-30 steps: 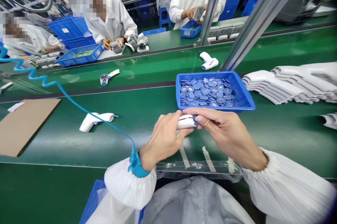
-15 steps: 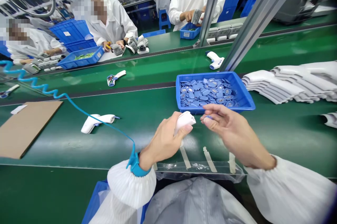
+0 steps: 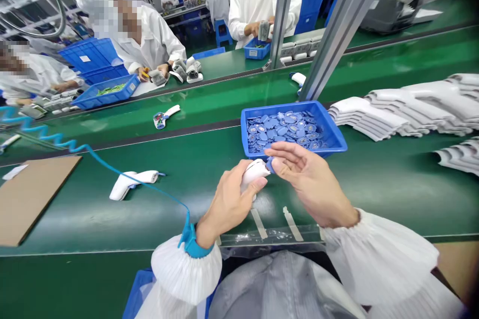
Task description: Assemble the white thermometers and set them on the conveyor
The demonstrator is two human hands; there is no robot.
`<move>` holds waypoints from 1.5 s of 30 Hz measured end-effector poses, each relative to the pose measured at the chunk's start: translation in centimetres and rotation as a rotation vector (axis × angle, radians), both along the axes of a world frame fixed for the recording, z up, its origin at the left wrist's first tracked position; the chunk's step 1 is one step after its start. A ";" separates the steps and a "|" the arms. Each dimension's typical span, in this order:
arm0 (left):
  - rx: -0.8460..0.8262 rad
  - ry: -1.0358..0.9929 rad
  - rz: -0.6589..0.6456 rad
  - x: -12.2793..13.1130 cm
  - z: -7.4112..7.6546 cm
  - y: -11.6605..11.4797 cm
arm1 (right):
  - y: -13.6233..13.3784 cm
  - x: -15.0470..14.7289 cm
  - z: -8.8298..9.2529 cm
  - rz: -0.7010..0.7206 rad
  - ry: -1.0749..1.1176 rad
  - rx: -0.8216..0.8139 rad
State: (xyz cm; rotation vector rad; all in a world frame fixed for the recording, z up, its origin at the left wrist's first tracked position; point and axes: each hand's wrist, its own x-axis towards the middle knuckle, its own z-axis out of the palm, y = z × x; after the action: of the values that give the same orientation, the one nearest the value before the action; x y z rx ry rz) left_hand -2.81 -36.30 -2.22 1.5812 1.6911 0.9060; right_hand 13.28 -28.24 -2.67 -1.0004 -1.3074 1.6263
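My left hand point(image 3: 228, 199) is closed around a white gun-shaped thermometer point(image 3: 256, 171), its end turned to the right. My right hand point(image 3: 312, 181) pinches a small blue plastic cap point(image 3: 270, 164) between thumb and fingers, right at that end of the thermometer. Whether the cap is seated there I cannot tell. Just behind my hands stands a blue tray point(image 3: 340, 145) filled with flat blue oval caps point(image 3: 280, 129). Another white gun-shaped thermometer point(image 3: 129, 183) lies on the green work surface to the left, with a blue piece at its handle end.
White housing shells point(image 3: 374, 114) are stacked at right. A coiled blue cord point(image 3: 97, 157) runs from my left wristband point(image 3: 194, 244) across the left side. Cardboard point(image 3: 41, 194) lies at far left. A metal post point(image 3: 337, 34) rises behind the tray. Co-workers sit across the green belt point(image 3: 209, 99).
My right hand has moved left, bringing the blue cap up against the end of the thermometer. My left hand keeps its hold. The view has shifted slightly to the right.
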 end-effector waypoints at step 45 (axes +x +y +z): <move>0.304 0.392 0.329 -0.2 -4.8 -0.4 | -4.9 0.6 -3.6 0.279 -0.613 0.443</move>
State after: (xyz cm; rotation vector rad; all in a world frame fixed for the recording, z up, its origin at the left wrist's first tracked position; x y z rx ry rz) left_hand -3.02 -36.71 -7.05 1.7983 2.2215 1.1114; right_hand 13.86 -33.15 -6.31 -1.1073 -2.1873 1.1568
